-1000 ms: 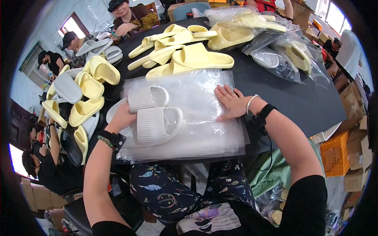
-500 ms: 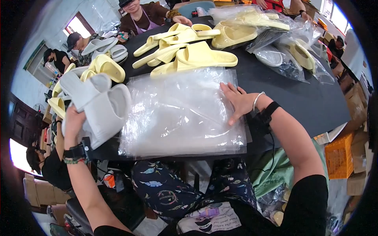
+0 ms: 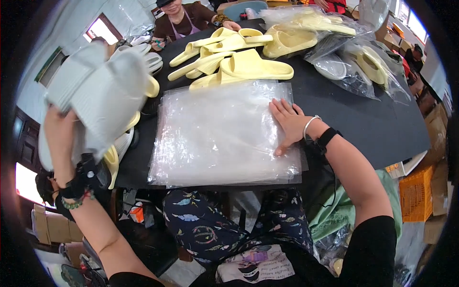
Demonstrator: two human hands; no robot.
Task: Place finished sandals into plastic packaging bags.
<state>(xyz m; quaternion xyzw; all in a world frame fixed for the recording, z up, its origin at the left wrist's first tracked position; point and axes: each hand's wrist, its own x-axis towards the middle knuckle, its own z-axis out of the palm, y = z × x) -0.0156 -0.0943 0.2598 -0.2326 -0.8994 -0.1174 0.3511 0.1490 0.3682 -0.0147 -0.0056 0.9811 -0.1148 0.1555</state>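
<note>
My left hand [image 3: 61,136] is closed on a pair of light grey slide slippers [image 3: 103,91], lifted above the table's left side. Motion smears their upper edge. My right hand [image 3: 288,125] lies flat, fingers spread, on the right part of a stack of clear plastic bags [image 3: 215,134]. Just beyond the stack sit several pale yellow slippers [image 3: 256,67], some resting on others. More yellow slippers [image 3: 111,165] show beneath and behind the grey pair, partly hidden by it.
Bagged slippers [image 3: 361,69] are heaped at the far right of the black table [image 3: 368,126]. Across the table sits a person in a brown top [image 3: 184,21]; others are farther off. An orange crate [image 3: 416,193] and a green cloth [image 3: 330,210] are below the right edge.
My left hand has raised the grey slippers up and to the left, nearer the camera and away from the bag stack. My right hand stays on the bags.
</note>
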